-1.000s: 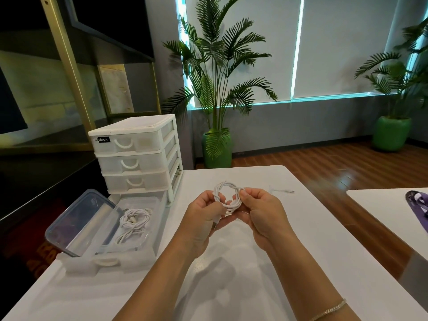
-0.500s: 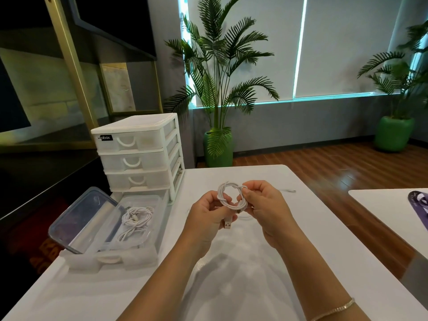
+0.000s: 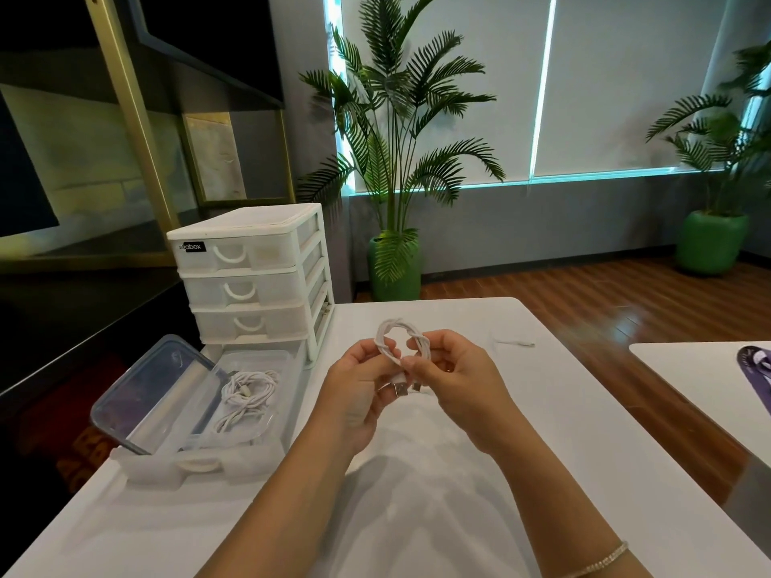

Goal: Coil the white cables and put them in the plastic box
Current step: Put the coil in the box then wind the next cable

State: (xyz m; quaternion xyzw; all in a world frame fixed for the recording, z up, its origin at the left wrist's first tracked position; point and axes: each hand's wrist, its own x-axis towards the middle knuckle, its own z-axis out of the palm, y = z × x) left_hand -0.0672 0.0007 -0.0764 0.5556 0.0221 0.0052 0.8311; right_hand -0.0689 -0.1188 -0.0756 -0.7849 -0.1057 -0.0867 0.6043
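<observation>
Cable coil wrapped, plugs now hanging free

Coiled white cable [image 3: 401,342] held above table [image 3: 542,431], pinched by left hand [image 3: 359,394] and right hand [image 3: 463,381]. Tail newly wound round; both plugs dangle. Likely ready for plastic box [image 3: 258,360], which holds another cable [image 3: 246,396].

Black label on drawer unit [image 3: 250,281] top drawer: "box"

We seem to be in an office or lounge: white tables [image 3: 542,410], wood-plank flooring [image 3: 605,294], potted palms [image 3: 400,160], roller blinds [image 3: 626,77] and a desktop drawer unit [image 3: 254,277].
</observation>
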